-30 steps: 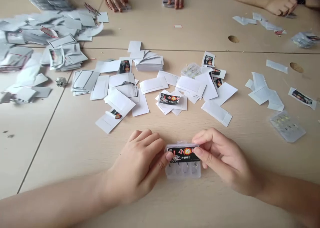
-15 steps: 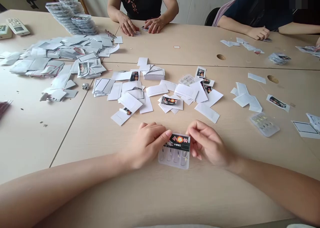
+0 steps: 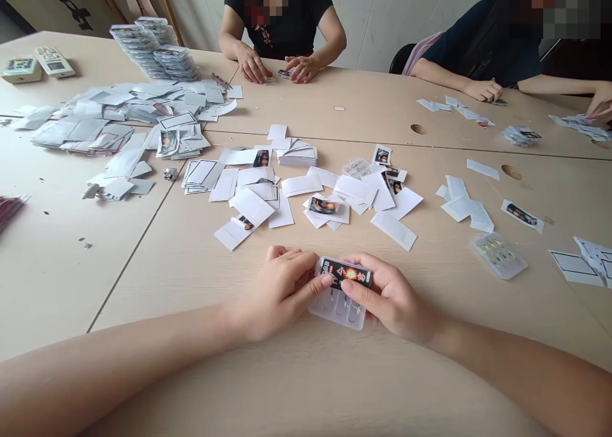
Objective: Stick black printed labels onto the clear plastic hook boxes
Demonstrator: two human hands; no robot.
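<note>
Both of my hands hold a clear plastic compartment tray [image 3: 337, 312] just in front of me on the pale wooden table [image 3: 157, 284]. A black printed label strip [image 3: 344, 273] with a bright starburst lies across its top end. My left hand [image 3: 280, 290] pinches the strip's left end, and my right hand [image 3: 387, 295] grips its right end. Small metal items show faintly in the tray's compartments, partly hidden by my fingers.
Loose white paper cards [image 3: 306, 194] lie scattered just beyond my hands. A heap of flat packets [image 3: 119, 115] and stacked packs [image 3: 153, 48] fill the back left. A second clear tray [image 3: 500, 256] lies to the right. Two co-workers' hands [image 3: 270, 70] work across the table.
The view has tilted up, showing more of the far side. My fingers have closed in around the label strip, and the tray has turned slightly, with the strip now sloping down to the right.
</note>
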